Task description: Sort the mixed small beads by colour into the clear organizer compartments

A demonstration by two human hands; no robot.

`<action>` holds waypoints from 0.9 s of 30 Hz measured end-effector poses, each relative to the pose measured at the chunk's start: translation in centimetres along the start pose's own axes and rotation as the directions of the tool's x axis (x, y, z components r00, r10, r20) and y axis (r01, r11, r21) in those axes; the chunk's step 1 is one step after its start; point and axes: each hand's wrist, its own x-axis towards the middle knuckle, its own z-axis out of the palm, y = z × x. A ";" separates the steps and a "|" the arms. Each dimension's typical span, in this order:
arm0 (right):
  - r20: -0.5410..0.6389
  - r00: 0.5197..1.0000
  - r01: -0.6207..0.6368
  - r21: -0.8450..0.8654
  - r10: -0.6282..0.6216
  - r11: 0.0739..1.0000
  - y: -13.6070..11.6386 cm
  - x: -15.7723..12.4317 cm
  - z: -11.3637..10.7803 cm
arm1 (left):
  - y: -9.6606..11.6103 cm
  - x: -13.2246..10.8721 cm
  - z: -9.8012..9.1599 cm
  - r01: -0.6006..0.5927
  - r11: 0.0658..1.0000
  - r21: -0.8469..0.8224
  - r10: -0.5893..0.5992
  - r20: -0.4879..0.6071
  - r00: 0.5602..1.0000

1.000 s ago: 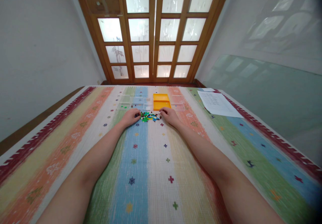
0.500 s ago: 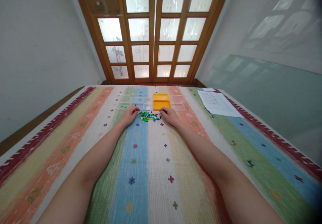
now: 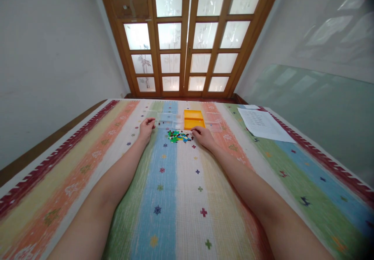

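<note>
My left hand (image 3: 147,129) is over the left part of a clear plastic box (image 3: 172,124), its fingers pinched together. Whatever sits between the fingertips is too small to make out. A heap of small pieces (image 3: 177,136) in green, blue, yellow, white and dark brown lies on the cloth between my hands. At the heap's right edge rests my right hand (image 3: 202,136), thumb and forefinger closed; what they grip, if anything, cannot be seen. An open orange box (image 3: 194,114) stands just beyond my right fingertips. A few dark bits show in the clear box beside my left hand.
Another clear plastic box (image 3: 214,126) sits right of the orange one. Printed sheets (image 3: 264,124) lie at the far right. A striped cloth (image 3: 187,197) covers the table, with glazed wooden doors (image 3: 188,38) behind its far edge.
My left hand has moved away from the heap, leftward and a little farther off, to the clear box. My right hand stays by the heap. The whole view has shifted slightly.
</note>
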 end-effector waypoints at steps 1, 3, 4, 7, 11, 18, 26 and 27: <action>0.001 1.000 -0.003 0.000 0.003 1.000 0.0 0.0 0.0 | 0.0 0.1 -0.1 0.003 1.000 -0.007 -0.003 -0.017 1.000; -0.001 1.000 -0.004 0.001 0.004 1.000 0.0 0.0 0.0 | 0.0 0.2 -0.3 -0.001 1.000 -0.018 0.000 -0.057 0.998; -0.002 1.000 -0.002 0.000 0.002 1.000 0.0 0.0 0.0 | 0.0 0.3 -0.4 -0.006 1.000 -0.011 0.005 -0.082 0.997; -0.007 1.000 0.006 -0.005 -0.006 1.000 0.0 -0.1 -0.1 | 0.0 0.4 -0.7 -0.007 0.998 0.060 0.017 -0.162 0.987; -0.002 1.000 0.006 -0.009 -0.006 1.000 -0.1 -0.1 -0.1 | 0.1 0.8 -1.3 -0.010 0.993 0.117 0.039 -0.255 0.966; -0.001 1.000 0.009 -0.006 -0.009 1.000 0.0 -0.1 0.0 | 0.1 1.4 -2.0 -0.061 0.978 0.197 0.106 -0.226 0.968; -0.004 1.000 0.000 0.007 0.000 1.000 -0.2 -0.2 -0.1 | 1.5 0.7 -2.8 -0.110 0.799 0.591 0.273 -0.194 0.942; -0.009 1.000 0.001 0.007 -0.001 1.000 -0.2 -0.2 -0.1 | 1.4 0.6 -2.9 -0.092 0.768 0.634 0.279 -0.201 0.939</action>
